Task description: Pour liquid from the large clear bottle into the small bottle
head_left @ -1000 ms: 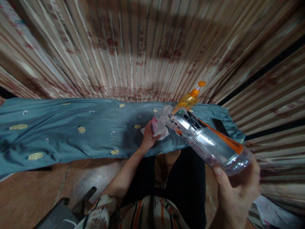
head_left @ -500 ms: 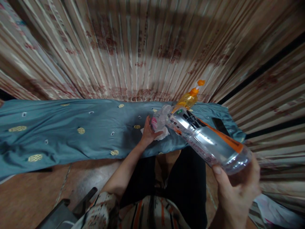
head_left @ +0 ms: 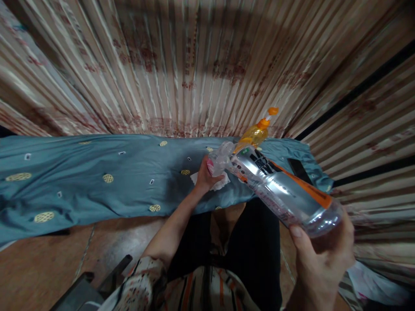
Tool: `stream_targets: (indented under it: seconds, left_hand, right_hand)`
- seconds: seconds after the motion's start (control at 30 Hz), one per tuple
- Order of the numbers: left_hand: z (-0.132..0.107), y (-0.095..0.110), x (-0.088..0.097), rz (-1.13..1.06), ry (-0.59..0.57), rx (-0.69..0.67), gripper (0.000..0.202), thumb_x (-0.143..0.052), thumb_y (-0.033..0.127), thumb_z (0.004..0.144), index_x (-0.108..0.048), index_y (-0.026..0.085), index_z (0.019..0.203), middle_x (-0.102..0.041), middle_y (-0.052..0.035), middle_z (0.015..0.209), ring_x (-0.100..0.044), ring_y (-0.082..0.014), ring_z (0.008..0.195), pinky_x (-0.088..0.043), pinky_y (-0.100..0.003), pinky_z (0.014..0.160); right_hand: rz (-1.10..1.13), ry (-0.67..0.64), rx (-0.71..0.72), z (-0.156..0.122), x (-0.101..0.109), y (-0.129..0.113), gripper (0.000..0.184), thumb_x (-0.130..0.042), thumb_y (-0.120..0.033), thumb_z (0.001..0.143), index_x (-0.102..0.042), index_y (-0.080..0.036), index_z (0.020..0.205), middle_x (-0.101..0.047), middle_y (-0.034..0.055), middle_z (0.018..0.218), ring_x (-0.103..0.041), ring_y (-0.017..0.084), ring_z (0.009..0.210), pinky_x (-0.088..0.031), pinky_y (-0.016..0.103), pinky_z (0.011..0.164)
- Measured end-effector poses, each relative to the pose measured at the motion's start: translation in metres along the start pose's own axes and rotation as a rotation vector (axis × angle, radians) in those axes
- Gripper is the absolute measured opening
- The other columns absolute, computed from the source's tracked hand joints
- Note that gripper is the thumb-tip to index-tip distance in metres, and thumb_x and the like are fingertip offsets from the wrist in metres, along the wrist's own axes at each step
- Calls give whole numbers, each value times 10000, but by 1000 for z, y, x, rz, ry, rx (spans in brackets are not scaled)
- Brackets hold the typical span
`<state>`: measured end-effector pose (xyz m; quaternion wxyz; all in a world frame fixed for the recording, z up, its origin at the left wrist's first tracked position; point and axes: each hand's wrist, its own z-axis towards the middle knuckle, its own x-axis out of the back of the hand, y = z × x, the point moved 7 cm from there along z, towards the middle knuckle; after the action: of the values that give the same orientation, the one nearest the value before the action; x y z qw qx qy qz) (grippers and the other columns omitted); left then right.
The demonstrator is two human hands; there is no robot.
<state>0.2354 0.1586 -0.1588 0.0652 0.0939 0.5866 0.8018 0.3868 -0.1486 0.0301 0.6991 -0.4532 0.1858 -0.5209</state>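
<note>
My right hand (head_left: 319,259) grips the base of a large clear plastic bottle (head_left: 282,190) with a silver and orange label, tilted so its neck points up and to the left. My left hand (head_left: 205,177) is closed around the bottle's neck end, at a pink cap (head_left: 210,165), just above a white crumpled tissue (head_left: 217,183) that lies on the blue cloth (head_left: 97,181). An orange spray bottle (head_left: 257,131) stands behind the clear bottle, partly hidden by it.
The blue patterned cloth covers a long low surface before striped curtains (head_left: 194,65). A dark phone (head_left: 296,168) lies on the cloth at the right. Brown tiled floor (head_left: 42,268) and a dark chair part (head_left: 97,289) are at lower left.
My left hand has closed again on the bottle's neck end after loosening half a second ago. The bottle and right hand have hardly moved.
</note>
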Motion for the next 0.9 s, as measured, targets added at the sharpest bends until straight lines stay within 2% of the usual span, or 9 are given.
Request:
stream_targets:
  seconds: [0.27,0.43,0.6,0.77,0.9]
  left_hand:
    - [1,5,-1,-41,-22,-12,890,-1045,274,595,-554,270,1337,-727,-91,1316,-725,-364,1263,-548,-604,1188]
    - [0,3,-1,-29,6,-19,898,-1046,276,588,-558,274,1343,-705,-105,1344,-702,-383,1306,-532,-629,1204]
    - [0,3,-1,27,0,-33,938,-1029,267,577,-533,277,1373,-699,-111,1394,-693,-394,1351,-529,-631,1223]
    - [0,6,0,66,3,-50,909,-1000,237,566,-541,285,1349,-704,-104,1371,-702,-405,1350,-553,-627,1216]
    - [-1,5,0,88,9,-47,909,-998,255,575,-527,290,1352,-696,-116,1386,-700,-416,1355,-543,-658,1219]
  right_hand:
    - [-11,16,-28,-1,2,-1,1043,-1021,-548,713,-594,-171,1587,-692,154,1482,-658,372,1349,-426,666,1280]
    - [3,14,-40,-1,2,-1,1059,-1013,-534,729,-568,-174,1620,-657,164,1543,-658,372,1358,-397,674,1299]
    - [-17,17,-20,0,2,-2,1028,-1014,-520,726,-589,-175,1596,-671,162,1511,-656,383,1370,-438,653,1276]
    - [4,4,-19,1,1,-3,1028,-1007,-504,736,-572,-174,1607,-663,162,1536,-647,376,1395,-391,666,1309]
    - [6,12,-33,1,2,-3,1025,-1014,-492,730,-585,-166,1601,-673,165,1515,-660,367,1356,-407,658,1293]
